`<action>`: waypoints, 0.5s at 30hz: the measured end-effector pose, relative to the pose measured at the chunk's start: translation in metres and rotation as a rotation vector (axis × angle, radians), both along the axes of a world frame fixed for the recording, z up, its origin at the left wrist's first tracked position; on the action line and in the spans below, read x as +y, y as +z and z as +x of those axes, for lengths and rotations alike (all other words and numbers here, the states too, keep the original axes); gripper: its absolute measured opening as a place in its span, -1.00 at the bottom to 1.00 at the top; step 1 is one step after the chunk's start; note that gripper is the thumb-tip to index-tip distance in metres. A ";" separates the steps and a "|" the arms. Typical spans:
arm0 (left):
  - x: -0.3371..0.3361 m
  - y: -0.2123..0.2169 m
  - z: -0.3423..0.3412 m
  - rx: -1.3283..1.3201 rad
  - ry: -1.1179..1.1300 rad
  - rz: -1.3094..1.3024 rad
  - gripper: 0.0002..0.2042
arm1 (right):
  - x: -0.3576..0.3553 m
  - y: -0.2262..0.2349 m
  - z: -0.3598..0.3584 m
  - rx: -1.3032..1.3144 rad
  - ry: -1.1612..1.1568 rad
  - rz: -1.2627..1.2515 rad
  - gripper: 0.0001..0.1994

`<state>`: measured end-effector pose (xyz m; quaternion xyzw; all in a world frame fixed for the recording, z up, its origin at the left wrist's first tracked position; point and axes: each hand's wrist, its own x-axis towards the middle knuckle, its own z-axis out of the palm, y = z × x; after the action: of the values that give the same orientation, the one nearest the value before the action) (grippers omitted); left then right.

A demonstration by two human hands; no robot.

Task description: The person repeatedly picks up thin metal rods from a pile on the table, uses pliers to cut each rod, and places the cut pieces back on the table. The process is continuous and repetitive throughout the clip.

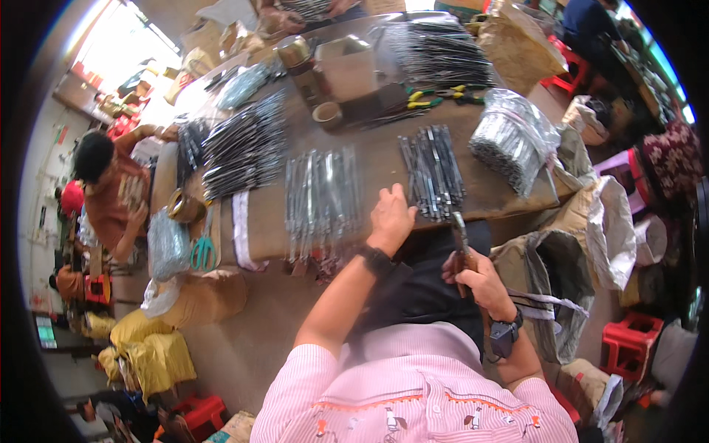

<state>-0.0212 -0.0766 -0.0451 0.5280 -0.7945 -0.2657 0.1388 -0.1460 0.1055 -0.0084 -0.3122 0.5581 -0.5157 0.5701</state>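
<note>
My left hand [392, 220] rests at the table's near edge, beside the left side of a small stack of thin, shiny dark metal strips [431, 173]. Its fingers are loosely bent and apart, with nothing visible between them. In front of my body my right hand [481, 284] is closed around a hand tool [461, 240] with a brown handle and a metal end pointing at the stack; its exact kind is unclear. To the left of my left hand lies a looser spread of paler metal strips [321, 198], some overhanging the edge.
Larger strip piles [245, 148] cover the table's left and far right. A plastic-wrapped bundle [509, 140], yellow-and-black pliers [425, 97], a tape roll [327, 115] and a clear bin [347, 66] stand around. Open sacks [550, 288] flank me on the right; a co-worker [111, 188] sits left.
</note>
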 end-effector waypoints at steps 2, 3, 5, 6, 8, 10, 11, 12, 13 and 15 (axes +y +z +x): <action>-0.013 -0.012 -0.010 0.004 0.015 -0.005 -0.67 | 0.005 -0.001 -0.009 -0.018 0.025 0.029 -0.84; -0.022 -0.016 -0.009 -0.002 0.014 0.039 -0.66 | 0.008 -0.003 -0.017 -0.095 -0.054 0.067 -0.83; -0.033 -0.018 0.009 0.253 -0.120 0.068 -0.73 | 0.015 -0.011 -0.034 -0.257 -0.204 0.105 -0.82; -0.036 -0.016 0.019 0.425 -0.054 0.410 -0.75 | 0.018 -0.016 -0.046 -0.418 -0.255 0.005 -0.78; -0.038 -0.008 0.042 0.726 0.054 0.868 -0.76 | 0.027 -0.026 -0.073 -0.604 -0.387 -0.114 -0.72; -0.032 0.001 0.060 0.904 0.133 1.012 -0.81 | 0.026 -0.039 -0.099 -0.684 -0.546 -0.141 -0.69; -0.029 0.006 0.069 0.952 0.167 1.040 -0.86 | 0.024 -0.045 -0.111 -0.671 -0.574 -0.182 -0.71; -0.024 0.011 0.076 0.991 0.159 1.066 -0.89 | 0.022 -0.049 -0.121 -0.620 -0.607 -0.185 -0.75; -0.020 0.015 0.080 1.020 0.224 1.105 -0.90 | 0.020 -0.051 -0.133 -0.586 -0.635 -0.195 -0.79; -0.012 0.019 0.084 1.070 0.282 1.137 -0.90 | 0.007 -0.055 -0.151 -0.375 -0.764 -0.039 -0.89</action>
<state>0.0627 -0.0888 -0.0259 0.4142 -0.2882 -0.8283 0.2434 -0.2975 0.1122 -0.0630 0.0053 0.5106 -0.7481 0.4238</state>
